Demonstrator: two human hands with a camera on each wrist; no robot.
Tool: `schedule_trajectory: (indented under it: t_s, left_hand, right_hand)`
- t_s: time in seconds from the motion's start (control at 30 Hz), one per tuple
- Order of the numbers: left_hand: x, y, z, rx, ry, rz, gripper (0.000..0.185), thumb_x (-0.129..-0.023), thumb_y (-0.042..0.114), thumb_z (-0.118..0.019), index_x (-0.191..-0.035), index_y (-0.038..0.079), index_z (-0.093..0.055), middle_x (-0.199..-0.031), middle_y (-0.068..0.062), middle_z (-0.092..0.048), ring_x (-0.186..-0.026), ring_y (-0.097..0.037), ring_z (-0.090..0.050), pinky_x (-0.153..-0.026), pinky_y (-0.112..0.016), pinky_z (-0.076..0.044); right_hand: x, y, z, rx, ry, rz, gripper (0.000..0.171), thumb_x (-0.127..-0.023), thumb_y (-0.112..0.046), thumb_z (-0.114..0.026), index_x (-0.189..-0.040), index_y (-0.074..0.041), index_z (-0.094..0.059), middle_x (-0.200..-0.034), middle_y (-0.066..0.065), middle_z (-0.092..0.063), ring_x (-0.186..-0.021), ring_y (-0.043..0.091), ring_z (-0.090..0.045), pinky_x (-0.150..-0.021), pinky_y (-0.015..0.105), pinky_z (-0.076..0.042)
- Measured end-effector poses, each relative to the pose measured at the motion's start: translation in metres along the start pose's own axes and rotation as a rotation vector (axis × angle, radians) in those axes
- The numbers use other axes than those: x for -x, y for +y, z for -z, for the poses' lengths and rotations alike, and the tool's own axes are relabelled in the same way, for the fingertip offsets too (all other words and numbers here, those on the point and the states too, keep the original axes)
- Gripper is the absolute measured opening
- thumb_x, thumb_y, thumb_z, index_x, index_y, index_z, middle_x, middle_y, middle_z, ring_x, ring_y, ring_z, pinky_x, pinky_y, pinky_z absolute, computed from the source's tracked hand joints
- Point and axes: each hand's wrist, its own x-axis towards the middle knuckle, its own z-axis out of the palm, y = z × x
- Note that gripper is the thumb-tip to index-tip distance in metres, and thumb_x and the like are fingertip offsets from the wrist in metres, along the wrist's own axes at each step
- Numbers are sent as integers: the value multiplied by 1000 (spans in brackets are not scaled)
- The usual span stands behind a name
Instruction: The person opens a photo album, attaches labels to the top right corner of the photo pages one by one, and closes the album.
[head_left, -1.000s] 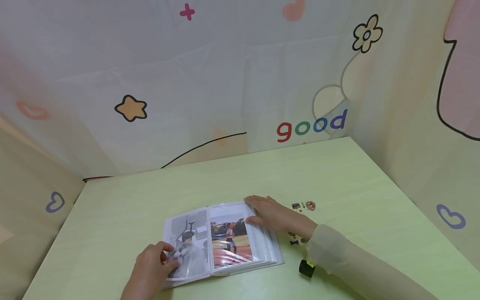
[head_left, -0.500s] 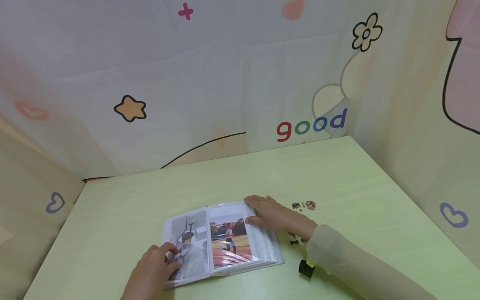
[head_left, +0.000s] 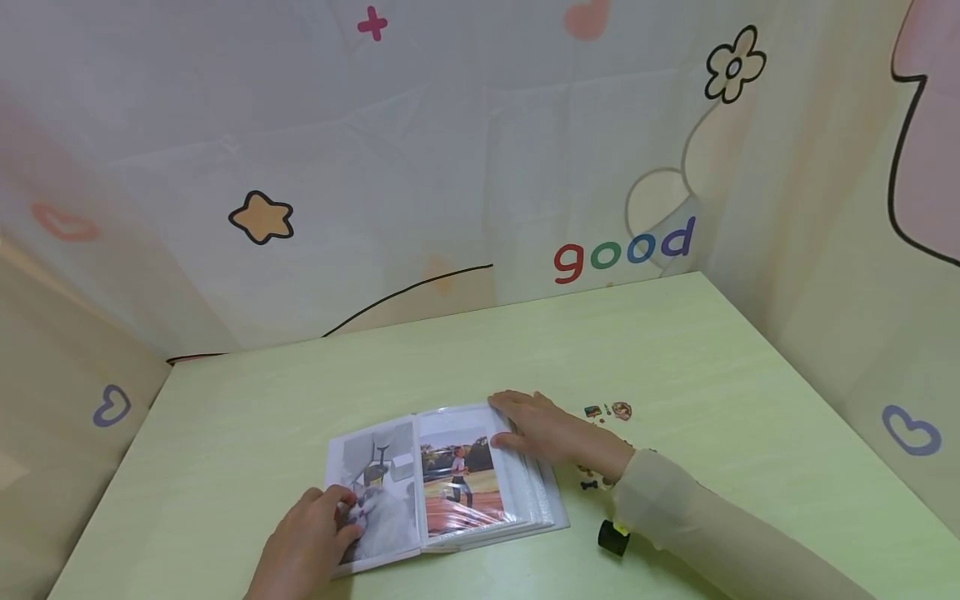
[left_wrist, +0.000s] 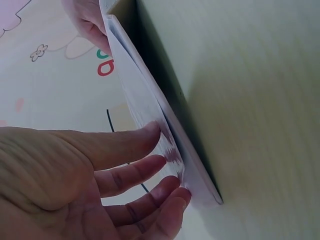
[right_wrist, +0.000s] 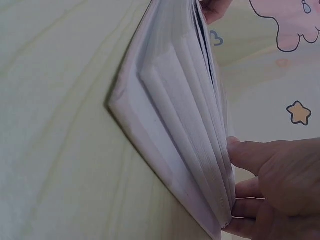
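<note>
An open photo album (head_left: 450,546) lies on the pale green table. Its left page bears a greyish photo (head_left: 393,512) of a cat, its right page a photo (head_left: 461,487) of a person running on a track. My left hand (head_left: 303,537) rests its fingertips on the left page near the outer edge; in the left wrist view the thumb and fingers (left_wrist: 132,177) touch the page, spread apart. My right hand (head_left: 551,429) lies over the right page's outer edge, thumb on the page. In the right wrist view, fanned pages (right_wrist: 187,110) stand above the cover beside that hand (right_wrist: 285,177).
Several small stickers or charms (head_left: 621,411) lie right of the album, partly hidden by the right forearm. A black cylinder (head_left: 613,537) with a yellow-green part sits near the right sleeve (head_left: 663,500). A printed curtain (head_left: 360,167) rises behind the table (head_left: 450,358).
My left hand has shifted slightly right over the left page, its fingers a little less bent. The right hand and the album have stayed put.
</note>
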Motion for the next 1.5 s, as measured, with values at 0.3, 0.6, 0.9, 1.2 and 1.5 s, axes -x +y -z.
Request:
schedule_trajectory:
  t_s: [0.3,0.6,0.9,1.2,1.5]
  left_hand:
    - [2,7,-2,-44,16,-20,37,-88,17,-82,-120,5,-70,-107,-14,-62,-91,-28,-59,-75,-56,-56]
    - [7,12,0,-50,135,-62,41,-90,23,-82,-123,1,-71,-117,-20,-65,-108,-39,-63,-87,-60,-54]
    - [6,25,3,100,292,-251,46,-91,17,-81,-129,-4,-66,-128,-22,-65,-117,-43,-63,-101,-62,-46]
    - [1,41,2,162,334,-369,52,-91,14,-80,-137,-2,-62,-141,-20,-60,-129,-44,-55,-106,-61,-44]
    - [-2,57,2,171,331,-427,56,-92,13,-80,-142,-1,-59,-144,-16,-58,-132,-40,-53,-107,-56,-45]
  right_hand:
    - [0,0,1,44,29,5,65,-103,-33,-66,-154,1,-44,-158,21,-43,-148,38,-38,-120,56,-28]
    - [0,-2,3,80,63,-6,64,-99,-35,-71,-151,-2,-50,-154,18,-49,-144,37,-44,-115,58,-35]
    - [3,-2,4,128,123,69,62,-99,-33,-71,-148,0,-53,-153,19,-51,-140,37,-49,-110,59,-40]
    - [10,-2,17,85,171,80,60,-101,-29,-69,-150,0,-51,-151,18,-53,-138,36,-52,-112,53,-42]
    - [23,9,33,62,184,47,55,-103,-27,-66,-150,-2,-52,-154,17,-50,-142,36,-48,-113,52,-40]
